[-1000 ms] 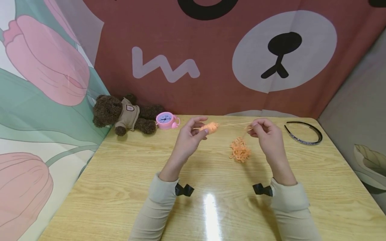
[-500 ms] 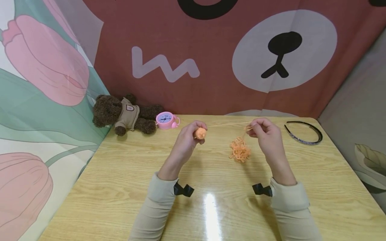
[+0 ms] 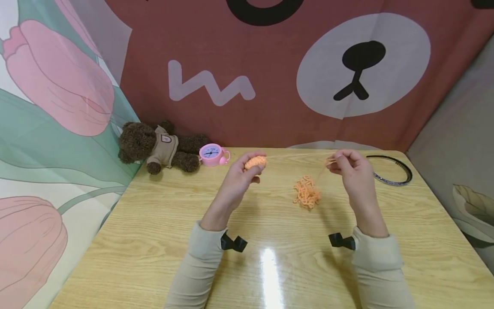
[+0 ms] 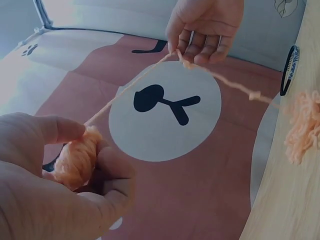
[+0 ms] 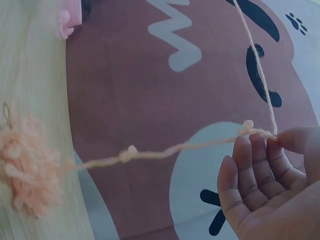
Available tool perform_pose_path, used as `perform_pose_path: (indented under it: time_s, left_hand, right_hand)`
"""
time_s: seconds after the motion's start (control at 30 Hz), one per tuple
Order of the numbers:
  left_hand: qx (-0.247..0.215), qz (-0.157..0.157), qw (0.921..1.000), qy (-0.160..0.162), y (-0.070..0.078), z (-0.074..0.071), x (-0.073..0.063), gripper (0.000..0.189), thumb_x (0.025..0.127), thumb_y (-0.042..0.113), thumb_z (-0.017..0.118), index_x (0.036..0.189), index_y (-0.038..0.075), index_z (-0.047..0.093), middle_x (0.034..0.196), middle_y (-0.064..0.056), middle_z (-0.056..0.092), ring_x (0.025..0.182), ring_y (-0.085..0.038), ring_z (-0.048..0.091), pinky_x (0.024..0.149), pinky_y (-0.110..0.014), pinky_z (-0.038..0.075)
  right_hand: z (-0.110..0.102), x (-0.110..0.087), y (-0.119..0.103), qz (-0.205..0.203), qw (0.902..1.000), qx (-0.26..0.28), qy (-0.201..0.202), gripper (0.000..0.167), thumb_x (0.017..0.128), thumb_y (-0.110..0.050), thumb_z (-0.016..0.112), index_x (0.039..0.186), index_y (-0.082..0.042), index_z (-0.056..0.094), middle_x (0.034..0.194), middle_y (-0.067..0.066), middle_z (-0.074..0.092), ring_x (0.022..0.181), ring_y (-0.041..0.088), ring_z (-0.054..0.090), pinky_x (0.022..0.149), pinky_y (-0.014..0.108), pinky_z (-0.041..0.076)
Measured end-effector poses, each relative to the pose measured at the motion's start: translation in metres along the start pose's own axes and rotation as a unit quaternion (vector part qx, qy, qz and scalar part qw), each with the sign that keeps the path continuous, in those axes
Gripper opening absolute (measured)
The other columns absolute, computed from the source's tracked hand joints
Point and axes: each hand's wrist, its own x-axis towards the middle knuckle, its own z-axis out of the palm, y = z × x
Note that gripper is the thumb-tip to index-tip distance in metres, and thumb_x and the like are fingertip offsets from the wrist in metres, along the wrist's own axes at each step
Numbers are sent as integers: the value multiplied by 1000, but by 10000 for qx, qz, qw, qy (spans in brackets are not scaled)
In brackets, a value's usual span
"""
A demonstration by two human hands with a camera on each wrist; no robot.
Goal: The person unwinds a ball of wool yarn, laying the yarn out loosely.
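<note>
Between the thumb and fingers of my left hand (image 3: 236,180) sits a small wound ball of orange yarn (image 3: 254,162), also plain in the left wrist view. A taut yarn strand (image 4: 131,88) runs from the ball across to my right hand (image 3: 356,176). There the thumb and index finger pinch the strand, as the right wrist view shows. From the pinch, a slack length with small kinks (image 5: 131,154) drops to a loose tangled pile of orange yarn (image 3: 307,193) on the table, between and below the hands.
On the wooden table (image 3: 185,223), a brown teddy bear (image 3: 164,146) lies at the back left beside a pink alarm clock (image 3: 212,154). A dark headband (image 3: 401,169) lies at the back right, just past my right hand. Printed curtains hang behind.
My left hand has turned the yarn ball over, its end facing the camera midway and its side showing now. My right hand has moved slightly right, lengthening the strand between the hands.
</note>
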Motion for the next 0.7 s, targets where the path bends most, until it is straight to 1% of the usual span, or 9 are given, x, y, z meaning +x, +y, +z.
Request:
perform_pose_path:
  time_s: [0.07, 0.13, 0.2, 0.37, 0.43, 0.53, 0.63, 0.7]
  left_hand:
    - [-132, 22, 9999, -9, 0, -1, 0, 37, 102, 7, 57, 139, 4, 56, 105, -4, 59, 87, -15, 59, 74, -23, 56]
    - [-271, 89, 9996, 13, 0, -2, 0, 37, 103, 9, 58, 140, 5, 55, 104, -4, 62, 83, -14, 63, 73, -23, 58]
    - [-365, 198, 9991, 43, 0, -3, 1, 36, 104, 13, 57, 140, 6, 54, 103, -5, 66, 79, -12, 66, 71, -23, 58]
    - [-215, 488, 9982, 267, -1, -9, 1, 29, 106, 21, 55, 133, 9, 58, 106, -10, 72, 75, -12, 70, 65, -24, 59]
    - [-147, 560, 9978, 333, 0, -10, 1, 28, 105, 20, 57, 131, 9, 59, 107, -10, 71, 76, -12, 70, 65, -24, 59]
    - [-113, 562, 9975, 423, 0, -12, 2, 30, 103, 16, 60, 132, 9, 58, 104, -7, 67, 79, -13, 69, 63, -23, 58]
    - [-117, 527, 9970, 547, 1, -12, 3, 33, 101, 12, 63, 132, 8, 58, 103, -4, 62, 82, -14, 66, 62, -22, 55]
    - [-165, 529, 9965, 632, 2, -13, 3, 34, 100, 11, 63, 134, 6, 56, 104, -5, 60, 84, -15, 65, 62, -22, 55]
  right_hand:
    - [-3, 1, -1, 7, 9997, 220, 80, 24, 102, -27, 62, 106, -3, 64, 94, -4, 70, 80, 9, 69, 74, 15, 59]
    - [-6, 2, -1, 64, 9992, 367, 165, 25, 102, -26, 62, 106, -2, 64, 94, -3, 70, 79, 9, 69, 74, 16, 59]
    - [-9, 3, -1, 119, 9988, 392, 275, 23, 102, -25, 62, 106, -2, 64, 94, -3, 69, 79, 9, 69, 74, 16, 59]
    - [-20, 5, -2, 160, 9962, 429, 745, 27, 102, -26, 61, 108, 0, 65, 96, -1, 69, 78, 10, 70, 73, 16, 59]
    - [-26, 6, -2, 150, 9936, 534, 982, 27, 102, -26, 62, 107, 1, 65, 96, 1, 69, 77, 11, 70, 72, 16, 59]
    - [-35, 7, -1, 177, 9885, 781, 1285, 24, 101, -24, 63, 105, -1, 66, 95, 3, 69, 76, 13, 69, 70, 17, 59]
    - [-42, 8, -1, 257, 9839, 968, 1479, 22, 101, -24, 64, 103, -2, 66, 95, 3, 68, 75, 13, 69, 69, 17, 59]
    - [-45, 8, -1, 274, 9803, 1150, 1580, 21, 100, -23, 65, 102, -2, 66, 95, 5, 68, 74, 14, 69, 68, 18, 59]
